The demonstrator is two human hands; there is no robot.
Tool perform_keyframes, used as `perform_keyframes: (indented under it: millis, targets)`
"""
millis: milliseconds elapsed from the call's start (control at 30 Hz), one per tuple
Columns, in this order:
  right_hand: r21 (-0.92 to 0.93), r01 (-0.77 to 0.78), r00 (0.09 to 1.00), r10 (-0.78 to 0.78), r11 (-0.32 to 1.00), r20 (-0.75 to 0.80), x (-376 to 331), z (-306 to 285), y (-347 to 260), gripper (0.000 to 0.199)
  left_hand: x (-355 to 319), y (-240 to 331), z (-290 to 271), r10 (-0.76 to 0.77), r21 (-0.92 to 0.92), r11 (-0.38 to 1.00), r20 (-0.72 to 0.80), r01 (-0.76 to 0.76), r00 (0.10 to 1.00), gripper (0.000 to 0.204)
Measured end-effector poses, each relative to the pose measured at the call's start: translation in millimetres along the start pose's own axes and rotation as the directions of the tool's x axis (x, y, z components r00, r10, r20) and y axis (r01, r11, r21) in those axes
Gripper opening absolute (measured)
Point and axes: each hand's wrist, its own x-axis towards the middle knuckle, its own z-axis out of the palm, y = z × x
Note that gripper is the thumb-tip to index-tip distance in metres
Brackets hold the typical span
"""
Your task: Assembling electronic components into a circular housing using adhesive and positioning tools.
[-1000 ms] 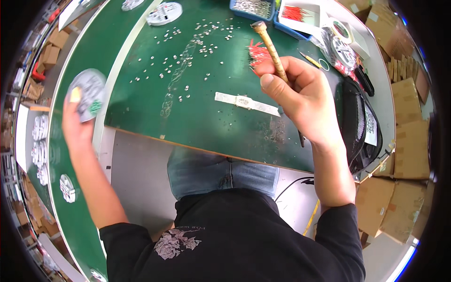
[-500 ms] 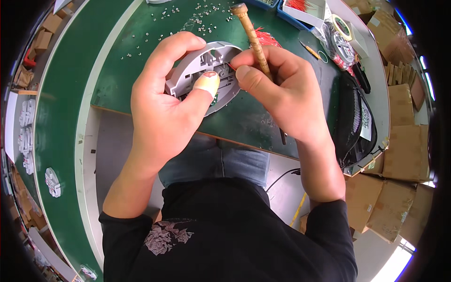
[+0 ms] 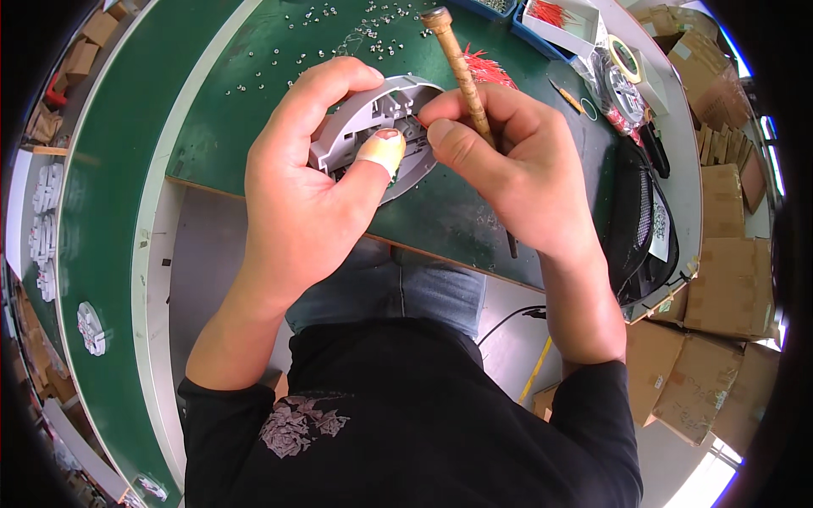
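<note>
Green bench (image 3: 254, 127): left hand (image 3: 309, 195) hides most of grey part (image 3: 398, 106).

Brown cardboard boxes (image 3: 720, 279) are stacked at the right, beside and below the bench end; more (image 3: 686, 385) are seen lower right. Smaller brown cartons (image 3: 85, 51) are piled at the upper left. A white tray (image 3: 559, 21) and what may be a blue bin (image 3: 487, 8) are set at the bench's far edge.
</note>
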Motion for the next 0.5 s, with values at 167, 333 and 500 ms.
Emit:
perform_keyframes:
  millis: [167,333,500]
  targets:
    - [-0.081,-0.043,0.999,0.045,0.996,0.019,0,2,-8,0.015,-2,-3,-4,0.014,-0.005,1.0,0.005,-0.014,1.0,0.043]
    - [-0.286,0.056,0.993,-0.025,0.957,0.113,4,-8,-20,0.011,-2,-4,-6,-0.026,-0.038,0.999,0.057,0.028,0.998,0.043]
    - [-0.534,0.342,0.927,-0.186,0.773,0.325,36,-28,-58,0.016,6,2,-6,-0.146,-0.006,0.989,0.233,0.151,0.961,0.045]
